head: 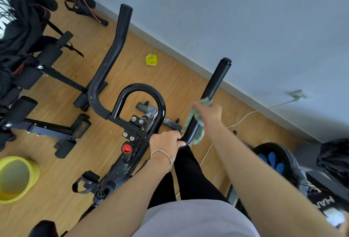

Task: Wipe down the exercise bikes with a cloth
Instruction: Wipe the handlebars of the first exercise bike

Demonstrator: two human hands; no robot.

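i see a crumpled, mottled green cloth (198,135) just right of centre, wrapped lengthwise on the exercise bike (120,168) along its black right handlebar (217,80), which slants to the upper right, right hand (208,116) clenched around it, left hand (166,142) gripping the bar's lower bend

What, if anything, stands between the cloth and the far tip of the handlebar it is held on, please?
Nothing visible does. From the cloth in the right hand, the handlebar runs bare to its tip; the left hand grips the bar nearer the person.
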